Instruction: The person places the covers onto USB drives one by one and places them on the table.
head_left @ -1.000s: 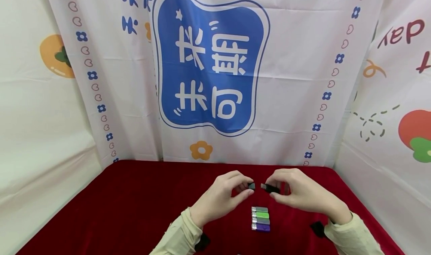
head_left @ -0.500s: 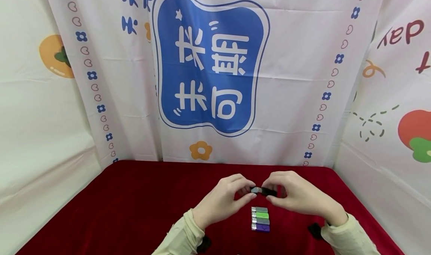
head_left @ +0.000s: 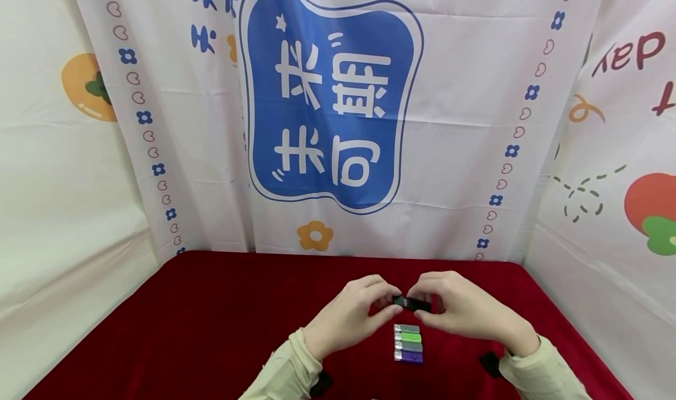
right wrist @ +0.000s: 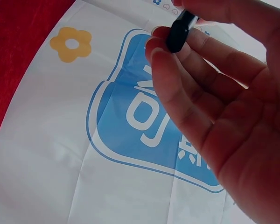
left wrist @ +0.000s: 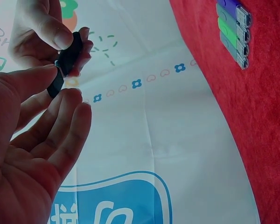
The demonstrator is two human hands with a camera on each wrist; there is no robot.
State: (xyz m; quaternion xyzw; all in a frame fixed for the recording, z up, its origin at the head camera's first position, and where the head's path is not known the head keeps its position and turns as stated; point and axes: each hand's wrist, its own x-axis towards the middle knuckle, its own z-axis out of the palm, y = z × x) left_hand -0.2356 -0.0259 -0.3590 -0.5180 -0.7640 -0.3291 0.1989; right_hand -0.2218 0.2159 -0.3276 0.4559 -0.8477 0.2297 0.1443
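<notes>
Above the red-covered table, my left hand (head_left: pixel 345 315) pinches a small black cap (head_left: pixel 399 301) between thumb and fingers. Facing it, my right hand (head_left: pixel 467 307) grips a black USB flash drive (head_left: pixel 421 305) by its body. Cap and drive meet end to end, with a thin light strip at the joint, also visible in the left wrist view between the cap (left wrist: pixel 55 87) and the drive (left wrist: pixel 71 54). How deep the plug sits inside cannot be seen. In the right wrist view the drive's dark end (right wrist: pixel 178 35) shows between thumb and fingers.
Just below the hands lies a neat row of USB flash drives with clear-capped metal plugs: a grey one (head_left: pixel 410 329), a green one (head_left: pixel 411 337), another grey one (head_left: pixel 412 346) and a purple one (head_left: pixel 412 357). A printed white curtain (head_left: pixel 449 153) hangs behind the red cloth (head_left: pixel 237 318).
The hands have come together. The flash drive's bare metal plug, apart from the cap one second ago, has moved left into the cap and is now almost wholly covered.
</notes>
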